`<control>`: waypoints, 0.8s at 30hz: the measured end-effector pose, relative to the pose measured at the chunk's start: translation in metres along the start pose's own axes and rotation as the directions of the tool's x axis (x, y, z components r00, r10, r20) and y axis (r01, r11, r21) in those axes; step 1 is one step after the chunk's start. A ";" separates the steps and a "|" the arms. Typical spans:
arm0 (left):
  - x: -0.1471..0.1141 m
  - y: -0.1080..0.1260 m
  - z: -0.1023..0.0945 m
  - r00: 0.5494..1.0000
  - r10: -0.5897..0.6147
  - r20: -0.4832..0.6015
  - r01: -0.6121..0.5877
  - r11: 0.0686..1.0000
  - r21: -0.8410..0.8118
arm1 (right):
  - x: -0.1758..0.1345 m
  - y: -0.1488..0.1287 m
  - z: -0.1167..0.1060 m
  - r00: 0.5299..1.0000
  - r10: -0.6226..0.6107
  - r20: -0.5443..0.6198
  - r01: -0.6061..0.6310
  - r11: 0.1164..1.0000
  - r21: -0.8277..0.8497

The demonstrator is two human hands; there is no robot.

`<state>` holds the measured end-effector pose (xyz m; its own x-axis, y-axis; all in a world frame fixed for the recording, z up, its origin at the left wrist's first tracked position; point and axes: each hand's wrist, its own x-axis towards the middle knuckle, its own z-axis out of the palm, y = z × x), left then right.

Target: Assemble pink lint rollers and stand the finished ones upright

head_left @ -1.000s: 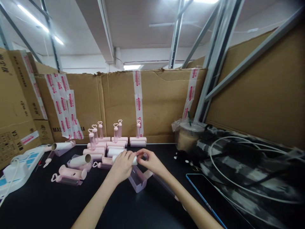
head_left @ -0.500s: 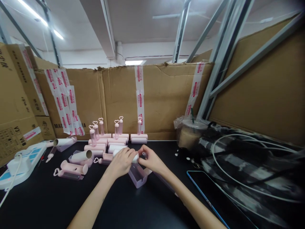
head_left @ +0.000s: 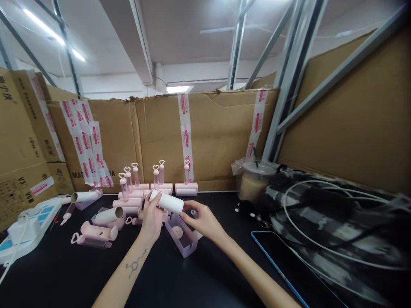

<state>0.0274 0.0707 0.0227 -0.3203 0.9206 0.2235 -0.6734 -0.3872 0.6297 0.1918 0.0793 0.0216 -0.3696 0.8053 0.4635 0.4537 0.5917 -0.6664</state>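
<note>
My left hand point(head_left: 153, 218) is wrapped round a white paper roll point(head_left: 170, 202) from below, its thumb lying on the near end. The roll is tilted, its right end lower. At that right end my right hand point(head_left: 203, 218) pinches the rim between thumb and fingers. Just beneath the roll, a translucent lilac tray-like case point(head_left: 188, 249) rests on the black table, with a round pale pink piece point(head_left: 177, 232) inside it. Behind my left hand, several pale pink roller cases point(head_left: 128, 202) stand in rows, some with heart-topped handles point(head_left: 156, 175) upright; my hand partly hides them.
At left lie a cardboard-cored roll point(head_left: 109, 214) in a case, a pink half-shell point(head_left: 99, 231) and a white power strip point(head_left: 45, 214). To the right are a plastic drink cup point(head_left: 255, 182), a phone point(head_left: 282, 261) and a dark bag point(head_left: 330, 226) with a white cable.
My left hand has turned from over the roll to under it, raising and tilting the roll so more of it shows. My right hand stays at its right end. The view has shifted slightly.
</note>
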 end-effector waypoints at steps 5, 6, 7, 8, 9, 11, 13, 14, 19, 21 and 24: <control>-0.007 0.000 0.005 0.999 -0.030 0.009 0.031 0.999 -0.027 | 0.001 0.000 0.000 0.995 0.020 -0.096 -0.012 0.997 0.081; -0.008 -0.001 0.006 0.999 -0.034 0.013 0.035 0.999 -0.026 | 0.002 -0.001 -0.001 0.994 0.022 -0.108 -0.013 0.996 0.090; -0.009 -0.001 0.006 0.999 -0.037 0.020 0.037 0.999 -0.024 | 0.002 -0.001 -0.001 0.993 0.026 -0.115 -0.015 0.995 0.098; -0.010 -0.002 0.007 0.999 -0.035 0.026 0.036 0.999 -0.021 | 0.002 -0.001 -0.001 0.992 0.032 -0.118 -0.019 0.994 0.105; -0.011 -0.002 0.007 0.999 -0.033 0.029 0.034 0.999 -0.019 | 0.003 0.000 0.000 0.992 0.037 -0.118 -0.024 0.993 0.112; -0.011 -0.002 0.007 0.999 -0.028 0.028 0.028 1.000 -0.013 | 0.003 0.002 0.002 0.994 0.039 -0.103 -0.026 0.992 0.124; -0.008 0.001 0.004 1.000 -0.013 0.015 0.013 1.000 0.014 | 0.002 0.005 0.004 0.995 0.043 -0.091 -0.033 0.993 0.116; -0.005 0.004 0.003 1.000 0.004 0.004 -0.004 0.999 0.041 | 0.001 0.006 0.005 0.995 0.052 -0.085 -0.044 0.995 0.094; 0.003 0.006 -0.007 0.985 0.165 -0.054 -0.128 0.901 0.414 | -0.003 0.000 -0.011 0.991 0.098 0.095 -0.082 0.984 -0.156; 0.001 -0.003 -0.009 0.992 0.128 0.005 -0.102 0.769 0.631 | -0.003 -0.002 -0.025 0.974 0.150 0.170 -0.098 0.954 -0.283; -0.007 -0.021 -0.011 0.996 0.006 0.094 -0.080 0.588 0.805 | -0.004 -0.002 -0.047 0.923 0.325 0.207 -0.173 0.829 -0.531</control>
<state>0.0367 0.0715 0.0001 -0.2603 0.9188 0.2966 0.1654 -0.2603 0.9513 0.2308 0.0771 0.0485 -0.3613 0.9280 0.0906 0.8709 0.3706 -0.3228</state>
